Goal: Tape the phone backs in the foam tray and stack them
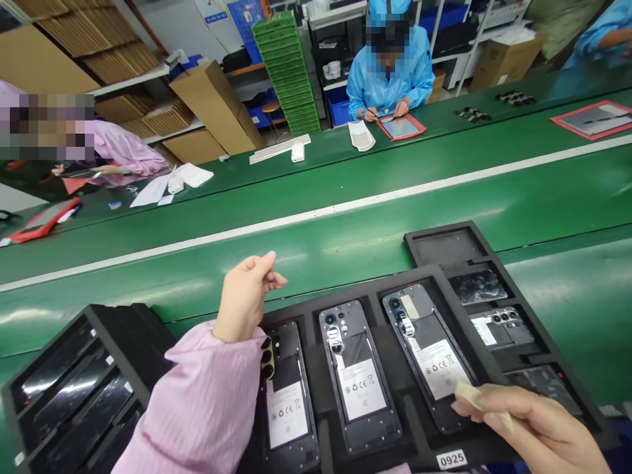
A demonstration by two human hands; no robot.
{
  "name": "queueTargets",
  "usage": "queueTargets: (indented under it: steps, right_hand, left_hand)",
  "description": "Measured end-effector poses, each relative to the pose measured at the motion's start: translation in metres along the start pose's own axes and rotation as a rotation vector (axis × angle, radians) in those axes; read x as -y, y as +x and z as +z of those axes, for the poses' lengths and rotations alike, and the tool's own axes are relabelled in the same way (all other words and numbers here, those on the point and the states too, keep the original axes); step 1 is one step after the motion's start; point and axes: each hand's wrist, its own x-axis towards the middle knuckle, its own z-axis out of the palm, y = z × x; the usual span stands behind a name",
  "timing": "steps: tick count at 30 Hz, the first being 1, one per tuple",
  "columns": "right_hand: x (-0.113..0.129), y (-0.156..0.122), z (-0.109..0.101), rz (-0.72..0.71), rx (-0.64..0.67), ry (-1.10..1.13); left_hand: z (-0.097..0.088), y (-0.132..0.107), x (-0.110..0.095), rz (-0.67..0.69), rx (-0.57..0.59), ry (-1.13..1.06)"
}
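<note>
My left hand point(248, 289) is raised above the back edge of a black foam tray point(363, 289), thumb pressed to curled fingers; anything inside them is hidden. Pinched in my right hand point(536, 424) is a small pale strip of tape point(469, 395), over the lower end of the right-hand phone. Three opened phones lie in the tray with white battery labels showing: a left phone point(291, 368), a middle phone point(353, 355) and a right phone point(444, 329). A similar pale strip point(409, 307) sits beside the right phone's cameras. My left sleeve partly covers the left phone.
Another foam tray point(444, 247) with phone parts sits underneath at the right. Stacked black trays point(89, 368) with glossy panels stand at the left. Beyond the green bench point(306, 243), a person in blue point(390, 79) works over a red-edged mat; a pink-sleeved person point(118, 145) is at far left.
</note>
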Motion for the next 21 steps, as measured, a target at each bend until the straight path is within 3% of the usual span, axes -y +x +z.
queueTargets:
  steps: [4, 7, 10, 13, 15, 17, 19, 21]
  right_hand:
    - [0.007, 0.013, -0.011, -0.195, -0.093, -0.202]
    - [0.005, 0.016, -0.019, -0.224, -0.138, -0.313]
    - [-0.002, 0.014, -0.025, -0.211, -0.145, -0.373]
    - [-0.005, 0.011, -0.03, -0.157, -0.201, -0.431]
    - [-0.003, 0.012, -0.032, -0.145, -0.252, -0.5]
    - [0.002, 0.016, -0.033, -0.189, -0.261, -0.539]
    - [0.006, 0.021, -0.03, -0.255, -0.173, -0.503]
    - [0.008, 0.025, -0.024, -0.302, -0.041, -0.432]
  left_hand:
    - [-0.001, 0.027, 0.012, 0.017, -0.102, 0.173]
    - [-0.003, 0.03, 0.022, 0.018, -0.115, 0.241]
    - [-0.005, 0.019, 0.03, 0.085, -0.161, 0.247]
    - [-0.006, -0.011, 0.035, 0.239, -0.133, 0.342]
    - [-0.007, -0.037, 0.037, 0.383, -0.024, 0.439]
    - [-0.006, -0.065, 0.036, 0.561, 0.165, 0.53]
    - [-0.001, -0.091, 0.033, 0.7, 0.428, 0.586]
    - [0.006, -0.111, 0.033, 0.743, 0.676, 0.591]
